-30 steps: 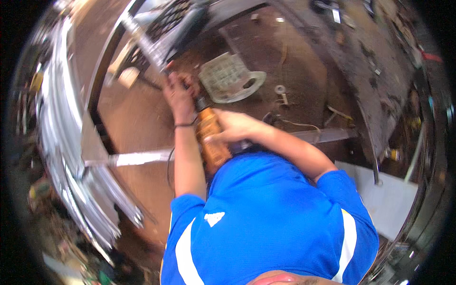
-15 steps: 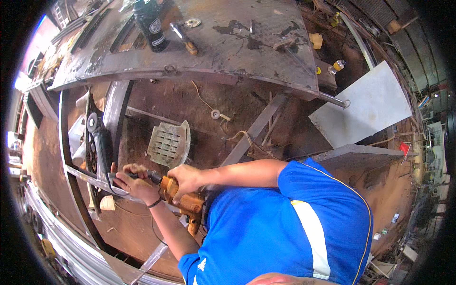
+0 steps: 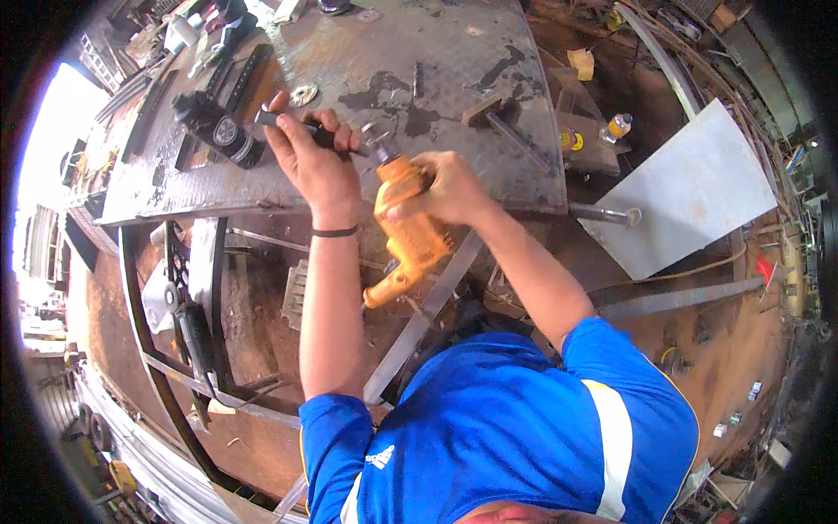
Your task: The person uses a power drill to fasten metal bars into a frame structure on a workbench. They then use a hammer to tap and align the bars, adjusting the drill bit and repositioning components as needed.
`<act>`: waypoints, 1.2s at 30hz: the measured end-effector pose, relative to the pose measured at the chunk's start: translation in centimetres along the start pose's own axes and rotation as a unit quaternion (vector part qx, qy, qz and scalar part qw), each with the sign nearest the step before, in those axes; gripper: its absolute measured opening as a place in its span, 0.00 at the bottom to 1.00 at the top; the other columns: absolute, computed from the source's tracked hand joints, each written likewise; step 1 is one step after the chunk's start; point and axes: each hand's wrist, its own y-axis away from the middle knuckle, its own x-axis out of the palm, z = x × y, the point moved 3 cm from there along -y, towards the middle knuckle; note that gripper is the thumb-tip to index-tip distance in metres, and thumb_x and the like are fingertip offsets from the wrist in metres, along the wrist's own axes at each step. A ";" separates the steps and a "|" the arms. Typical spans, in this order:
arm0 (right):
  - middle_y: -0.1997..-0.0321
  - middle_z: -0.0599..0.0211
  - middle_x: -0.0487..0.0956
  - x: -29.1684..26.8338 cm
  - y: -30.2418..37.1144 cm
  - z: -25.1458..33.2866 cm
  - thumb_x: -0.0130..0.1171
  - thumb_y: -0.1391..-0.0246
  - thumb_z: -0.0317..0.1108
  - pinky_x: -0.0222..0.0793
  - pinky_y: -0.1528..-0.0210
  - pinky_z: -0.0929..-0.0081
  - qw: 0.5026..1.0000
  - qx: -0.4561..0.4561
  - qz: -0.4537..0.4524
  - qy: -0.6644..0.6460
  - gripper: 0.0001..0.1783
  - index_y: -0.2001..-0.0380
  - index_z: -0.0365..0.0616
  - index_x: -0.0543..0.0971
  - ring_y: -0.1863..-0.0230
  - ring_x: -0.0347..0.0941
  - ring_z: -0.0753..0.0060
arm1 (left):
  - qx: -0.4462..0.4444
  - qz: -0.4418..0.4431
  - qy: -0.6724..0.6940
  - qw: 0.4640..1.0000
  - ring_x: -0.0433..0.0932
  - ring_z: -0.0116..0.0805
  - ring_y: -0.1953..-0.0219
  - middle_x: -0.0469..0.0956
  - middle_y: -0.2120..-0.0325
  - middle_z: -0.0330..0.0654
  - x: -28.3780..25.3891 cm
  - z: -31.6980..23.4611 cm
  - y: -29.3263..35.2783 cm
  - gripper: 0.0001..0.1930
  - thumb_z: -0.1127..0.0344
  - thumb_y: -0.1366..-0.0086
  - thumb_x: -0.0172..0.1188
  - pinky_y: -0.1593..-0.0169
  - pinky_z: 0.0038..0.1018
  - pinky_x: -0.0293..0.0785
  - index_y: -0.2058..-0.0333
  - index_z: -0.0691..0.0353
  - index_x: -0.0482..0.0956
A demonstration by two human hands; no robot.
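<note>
An orange power drill (image 3: 410,236) is raised near the front edge of a metal worktable (image 3: 384,52), its metal chuck pointing away from me. My right hand (image 3: 449,188) is closed around the drill's body just behind the chuck. My left hand (image 3: 319,162), with a dark band at the wrist, is closed on a dark bar-shaped piece (image 3: 325,138) beside the chuck. Whether that piece is joined to the drill I cannot tell. To the left of this hand a black bottle (image 3: 231,140) lies at a slant in view, and a round disc (image 3: 304,94) sits beyond the fingers.
A hammer-like tool (image 3: 506,131) lies on the table's right part. Below left, an angle grinder (image 3: 194,336) rests at a metal frame (image 3: 209,262). A pale panel (image 3: 690,192) leans at the right, near a yellow-labelled bottle (image 3: 617,127). A slatted seat (image 3: 297,293) is partly behind my left forearm.
Both hands and the drill have moved up and to the right, from over the frame to the table's edge. The drill has turned from pointing left to pointing away. The view has shifted slightly.
</note>
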 end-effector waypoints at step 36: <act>0.39 0.50 0.69 -12.4 0.0 -6.5 0.70 0.53 0.56 0.64 0.43 0.44 0.949 -0.092 0.018 0.301 0.41 0.38 0.46 0.75 0.38 0.66 0.46 | -0.116 -0.084 -0.061 0.988 0.61 0.28 0.77 0.66 0.77 0.35 5.2 22.3 -7.9 0.16 0.50 0.22 0.47 0.72 0.28 0.61 0.42 0.47 0.67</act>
